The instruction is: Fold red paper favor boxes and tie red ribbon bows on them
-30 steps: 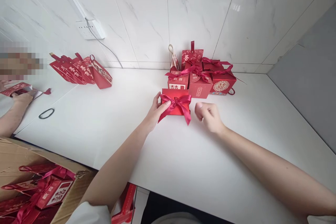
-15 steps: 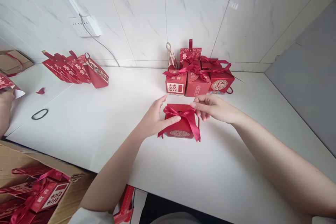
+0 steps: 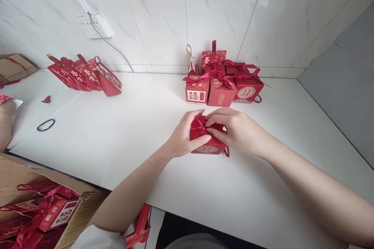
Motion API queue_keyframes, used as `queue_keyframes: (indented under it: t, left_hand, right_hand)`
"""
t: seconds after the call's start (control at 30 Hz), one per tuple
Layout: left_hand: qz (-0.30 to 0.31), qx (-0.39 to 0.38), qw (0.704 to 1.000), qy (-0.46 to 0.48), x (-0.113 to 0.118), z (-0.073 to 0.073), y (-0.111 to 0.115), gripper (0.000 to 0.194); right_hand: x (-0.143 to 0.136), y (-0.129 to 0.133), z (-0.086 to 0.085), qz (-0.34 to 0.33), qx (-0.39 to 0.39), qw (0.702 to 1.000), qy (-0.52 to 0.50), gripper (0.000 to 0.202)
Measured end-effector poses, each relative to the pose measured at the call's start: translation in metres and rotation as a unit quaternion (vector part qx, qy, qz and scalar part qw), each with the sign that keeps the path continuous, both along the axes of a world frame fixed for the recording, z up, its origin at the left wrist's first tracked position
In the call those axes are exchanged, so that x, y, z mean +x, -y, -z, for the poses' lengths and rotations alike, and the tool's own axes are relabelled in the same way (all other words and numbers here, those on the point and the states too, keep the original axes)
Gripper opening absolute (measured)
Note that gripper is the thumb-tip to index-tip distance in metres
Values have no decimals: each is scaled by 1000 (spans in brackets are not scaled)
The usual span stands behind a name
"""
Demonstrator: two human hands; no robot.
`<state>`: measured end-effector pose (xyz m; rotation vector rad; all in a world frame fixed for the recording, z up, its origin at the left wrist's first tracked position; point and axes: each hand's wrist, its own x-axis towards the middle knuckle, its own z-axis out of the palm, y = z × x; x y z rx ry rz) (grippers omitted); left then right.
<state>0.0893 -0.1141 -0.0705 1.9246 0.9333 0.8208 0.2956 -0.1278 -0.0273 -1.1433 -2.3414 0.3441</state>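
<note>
A red gift box (image 3: 208, 149) with a round gold emblem stands on the white table in front of me. My left hand (image 3: 187, 135) grips the box at its left side, the thumb across the front and the fingers behind. On top of the box is a red ribbon bow (image 3: 198, 126), partly covered by both hands. My right hand (image 3: 230, 127) comes from the right with its fingertips pinched on the ribbon at the bow's middle. A red cord (image 3: 227, 151) shows at the box's right side.
Several finished-looking red boxes (image 3: 222, 92) with bows stand by the wall. Red pouches (image 3: 84, 76) lean at the left, near a black band (image 3: 46, 125). A cardboard carton (image 3: 87, 202) holds more red boxes at lower left. Another person's hand (image 3: 6, 122) is at the left edge.
My left hand has moved right and closed around the box, which sits slightly farther right. My right hand has moved in from the box's right edge to the middle of the bow.
</note>
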Motion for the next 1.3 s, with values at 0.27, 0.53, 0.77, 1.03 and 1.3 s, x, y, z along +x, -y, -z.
queue_keyframes:
  t: [0.27, 0.53, 0.77, 1.03, 1.3]
  left_hand:
    - [-2, -34, 999, 0, 0, -7, 4, 85]
    - [-16, -22, 1000, -3, 1, -6, 4, 87]
    - [-13, -41, 999, -2, 3, -11, 4, 87]
    - [-21, -47, 999, 2, 4, -11, 4, 89]
    - [-75, -6, 995, 72, -6, -13, -8, 38]
  right_hand:
    - [-3, -4, 5, -50, 50, 997, 24, 22]
    - [-4, -2, 5, -46, 119, 989, 76, 27]
    - [-8, 1, 9, 4, 80, 994, 72, 27]
    - [-11, -3, 14, 67, 8, 998, -14, 22]
    - [19, -16, -10, 75, -154, 976, -138, 33]
